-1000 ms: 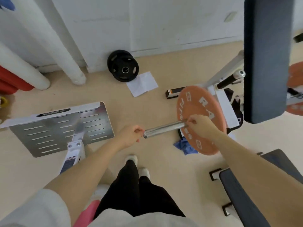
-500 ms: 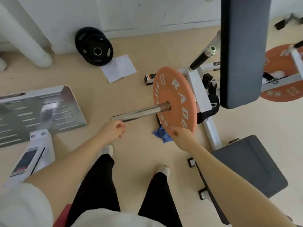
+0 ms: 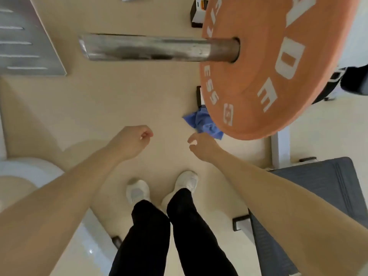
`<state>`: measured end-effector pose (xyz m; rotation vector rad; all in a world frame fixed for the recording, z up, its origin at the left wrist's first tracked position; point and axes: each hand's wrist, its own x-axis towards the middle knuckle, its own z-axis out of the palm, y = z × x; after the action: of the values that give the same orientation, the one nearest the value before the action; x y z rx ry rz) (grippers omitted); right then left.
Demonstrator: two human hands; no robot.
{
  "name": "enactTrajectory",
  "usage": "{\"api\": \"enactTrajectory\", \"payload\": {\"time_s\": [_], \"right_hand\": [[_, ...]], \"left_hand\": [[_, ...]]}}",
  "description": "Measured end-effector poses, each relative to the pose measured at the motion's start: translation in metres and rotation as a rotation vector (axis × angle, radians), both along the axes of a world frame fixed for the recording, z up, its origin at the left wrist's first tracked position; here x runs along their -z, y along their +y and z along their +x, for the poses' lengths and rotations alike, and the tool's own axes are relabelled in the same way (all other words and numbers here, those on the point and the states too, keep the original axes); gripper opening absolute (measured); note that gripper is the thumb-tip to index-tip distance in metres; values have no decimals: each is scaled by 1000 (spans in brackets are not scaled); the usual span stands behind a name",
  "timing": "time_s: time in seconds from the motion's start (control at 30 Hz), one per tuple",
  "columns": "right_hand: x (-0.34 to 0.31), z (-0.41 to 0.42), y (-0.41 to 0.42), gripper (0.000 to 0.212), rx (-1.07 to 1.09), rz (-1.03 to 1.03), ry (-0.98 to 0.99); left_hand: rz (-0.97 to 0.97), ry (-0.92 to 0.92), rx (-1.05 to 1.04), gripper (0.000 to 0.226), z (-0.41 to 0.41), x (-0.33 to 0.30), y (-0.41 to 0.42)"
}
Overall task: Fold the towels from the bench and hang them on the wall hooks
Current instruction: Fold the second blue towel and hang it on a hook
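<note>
So compared to half a second back I've bent way lower, the plate (image 3: 274, 62) and bar (image 3: 151, 48) now fill the top of the head view and look huge, and both my hands have come off them. Before, my left hand was at the bar end and my right was on the plate's lower rim; now they're both down in the air over the floor (image 3: 119, 100), touching nothing. My left hand (image 3: 133, 140) is curled into a loose fist, fingers tucked in, empty. My right hand (image 3: 201, 146) is also mostly curled, thumb tip showing, nothing in it, and it's just beside the towel (image 3: 203, 124). That's a blue one, crumpled on the floor, partly hidden under the plate's lower edge. The grey bench pad (image 3: 322, 192) sits to my right, under my right forearm. My white shoes (image 3: 162, 188) are pointed forward, a bit short of the towel. The metal footplate (image 3: 29, 40) is still off at top left.
</note>
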<state>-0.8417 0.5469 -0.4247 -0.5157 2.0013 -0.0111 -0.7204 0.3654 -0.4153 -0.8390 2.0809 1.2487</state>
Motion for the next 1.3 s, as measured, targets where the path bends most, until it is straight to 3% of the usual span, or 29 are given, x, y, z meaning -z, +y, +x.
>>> {"api": "enactTrajectory", "payload": {"time_s": [0.13, 0.23, 0.33, 0.47, 0.6, 0.7, 0.8, 0.97, 1.17, 1.3], "right_hand": [[128, -11, 7, 36, -139, 93, 99], [201, -36, 18, 38, -86, 139, 245], [239, -60, 32, 48, -56, 233, 353], [280, -79, 55, 73, -68, 349, 358], [294, -76, 63, 54, -125, 307, 397], [260, -72, 48, 32, 28, 79, 460], [209, -59, 24, 27, 0, -66, 434], [72, -40, -28, 23, 339, -356, 104], [-128, -47, -58, 26, 338, -498, -139], [-257, -51, -74, 38, 356, -588, -267]], "left_hand": [[-82, 20, 22, 25, -24, 108, 6], [-98, 55, 56, 26, -41, 180, 17], [-65, 64, 61, 24, -51, 235, 23], [-35, 34, 53, 23, -50, 286, 29], [-28, 36, -3, 23, -43, 292, 35], [16, 45, -11, 21, -29, 263, 37], [27, 53, -39, 17, -15, 213, 31], [27, 107, -101, 19, -1, 88, 9], [-16, 286, -171, 24, -4, -97, -15], [-19, 380, -161, 60, -15, -213, -30]]}}
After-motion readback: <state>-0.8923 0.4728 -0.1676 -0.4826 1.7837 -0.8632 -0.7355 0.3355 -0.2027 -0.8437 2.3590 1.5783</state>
